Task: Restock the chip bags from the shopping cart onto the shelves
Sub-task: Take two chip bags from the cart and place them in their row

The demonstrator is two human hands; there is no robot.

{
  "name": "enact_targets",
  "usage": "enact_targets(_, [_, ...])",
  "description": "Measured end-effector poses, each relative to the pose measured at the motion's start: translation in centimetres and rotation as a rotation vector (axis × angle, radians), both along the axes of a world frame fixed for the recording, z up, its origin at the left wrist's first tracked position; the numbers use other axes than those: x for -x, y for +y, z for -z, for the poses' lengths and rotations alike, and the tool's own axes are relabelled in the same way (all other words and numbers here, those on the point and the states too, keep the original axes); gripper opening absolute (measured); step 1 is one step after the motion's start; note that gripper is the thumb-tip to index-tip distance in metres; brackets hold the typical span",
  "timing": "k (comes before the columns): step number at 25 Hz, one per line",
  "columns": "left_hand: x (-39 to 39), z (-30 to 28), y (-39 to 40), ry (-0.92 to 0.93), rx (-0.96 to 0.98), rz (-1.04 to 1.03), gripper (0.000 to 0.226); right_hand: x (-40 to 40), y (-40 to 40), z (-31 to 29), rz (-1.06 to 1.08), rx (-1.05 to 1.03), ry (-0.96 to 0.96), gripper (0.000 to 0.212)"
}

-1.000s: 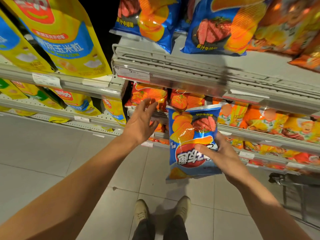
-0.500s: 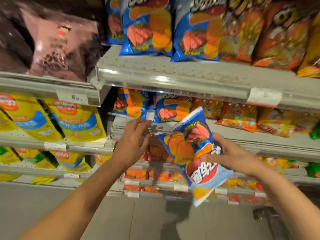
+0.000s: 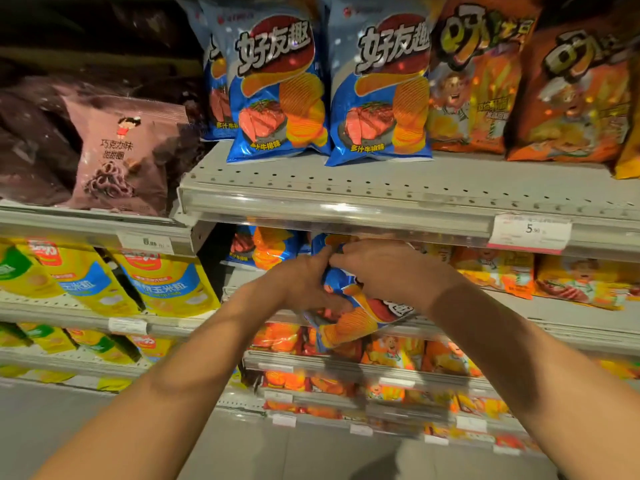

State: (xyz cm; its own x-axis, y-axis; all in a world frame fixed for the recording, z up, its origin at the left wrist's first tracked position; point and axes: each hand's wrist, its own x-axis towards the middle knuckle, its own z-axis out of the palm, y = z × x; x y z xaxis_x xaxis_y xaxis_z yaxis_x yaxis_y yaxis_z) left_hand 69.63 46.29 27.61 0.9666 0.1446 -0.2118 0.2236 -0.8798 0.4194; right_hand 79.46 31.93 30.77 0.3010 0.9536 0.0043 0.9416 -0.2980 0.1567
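Observation:
A blue chip bag (image 3: 360,320) with a steak and ridged-chip picture is tilted at the front edge of the second shelf (image 3: 554,317). My left hand (image 3: 304,289) grips its left side and my right hand (image 3: 388,271) holds its top, fingers curled over it. The bag's upper part is hidden under my hands and under the lip of the shelf above (image 3: 346,209). More blue bags of the same kind (image 3: 263,247) stand behind it on that shelf, and two (image 3: 277,91) stand upright on the shelf above. The shopping cart is out of view.
Orange snack bags (image 3: 485,84) fill the upper right, and further orange bags (image 3: 491,271) sit right of my hands. Yellow bags (image 3: 159,285) and a pink-brown bag (image 3: 128,157) occupy the left bay. A price tag (image 3: 530,232) hangs on the shelf lip. Grey floor lies below.
Both hands have risen and come together on the blue bag, carrying it up to the second shelf. My left hand, free before, now grips the bag. My view has tilted upward.

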Motion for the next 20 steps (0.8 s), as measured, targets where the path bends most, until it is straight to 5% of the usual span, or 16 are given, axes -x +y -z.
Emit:
enact_targets(3, [0.8, 1.5, 2.9, -0.086, 0.584, -0.188, 0.046, -0.3, -0.7, 1.2, 0.044, -0.318, -0.052, 0.056])
enact_targets(5, [2.3, 3.1, 4.7, -0.152, 0.784, -0.278, 0.027, -0.4, -2.3, 3.2, 0.162, -0.490, 0.047, 0.057])
enact_targets(8, [4.8, 4.4, 6.7, -0.232, 0.866, -0.478, 0.050, -1.1, -4.5, 7.0, 0.371, -0.538, 0.458, 0.068])
enact_targets(11, [6.0, 5.1, 7.8, -0.384, 1.003, -0.507, 0.048, -1.1, -4.8, 9.8, 0.326, -0.486, 0.595, 0.075])
enact_targets(15, [6.2, 5.3, 8.8, -0.535, 0.987, -0.585, 0.023, -0.2, -4.0, 12.5, 0.263, -0.229, 0.305, 0.072])
enact_targets(20, [4.7, 5.7, 10.1, -0.622, 0.928, -0.613, 0.034, -0.1, -3.6, 13.0, 0.289, -0.148, 0.227, 0.067])
